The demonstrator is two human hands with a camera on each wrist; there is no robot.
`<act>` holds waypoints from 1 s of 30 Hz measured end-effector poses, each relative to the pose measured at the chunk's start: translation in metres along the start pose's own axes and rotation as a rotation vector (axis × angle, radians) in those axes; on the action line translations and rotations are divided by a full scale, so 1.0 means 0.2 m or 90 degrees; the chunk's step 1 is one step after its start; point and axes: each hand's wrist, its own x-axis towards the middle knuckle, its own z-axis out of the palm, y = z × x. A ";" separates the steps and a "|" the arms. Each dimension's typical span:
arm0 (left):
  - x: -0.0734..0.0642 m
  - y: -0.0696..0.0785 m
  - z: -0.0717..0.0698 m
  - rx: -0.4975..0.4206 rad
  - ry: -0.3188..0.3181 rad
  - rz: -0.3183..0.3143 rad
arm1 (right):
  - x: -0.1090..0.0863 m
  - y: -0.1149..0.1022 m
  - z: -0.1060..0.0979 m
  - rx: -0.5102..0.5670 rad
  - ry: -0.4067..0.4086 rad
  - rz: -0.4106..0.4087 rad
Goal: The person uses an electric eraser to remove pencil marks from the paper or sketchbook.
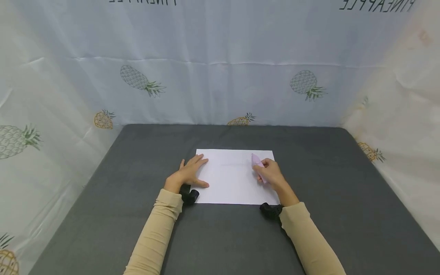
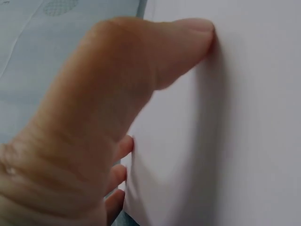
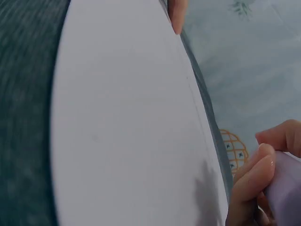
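A white sheet of paper (image 1: 228, 179) lies flat on the dark table. My left hand (image 1: 189, 172) rests on its left edge with thumb and fingers spread; in the left wrist view the thumb (image 2: 188, 40) touches the paper. In my right hand (image 1: 271, 173), a lilac, elongated tool with a narrow tip (image 1: 257, 160) is gripped between thumb and fingers over the sheet's right part. Only a piece of the lilac tool (image 3: 287, 188) shows in the right wrist view. A faint line runs across the paper's upper part.
The dark grey tabletop (image 1: 227, 236) spreads around the sheet. Behind it hangs a pale curtain (image 1: 220, 91) printed with pineapples, with more of it at both sides. Black wrist devices (image 1: 271, 211) sit by the paper's lower corners.
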 end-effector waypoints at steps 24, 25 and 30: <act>0.00 -0.02 0.02 -0.014 -0.002 0.008 | 0.02 0.15 -0.24 0.059 0.263 0.032; 0.00 -0.02 0.02 -0.016 -0.001 0.009 | 0.02 0.15 -0.24 0.046 0.274 0.031; 0.01 -0.02 0.02 -0.013 -0.004 0.012 | 0.02 0.15 -0.27 -0.030 0.314 0.048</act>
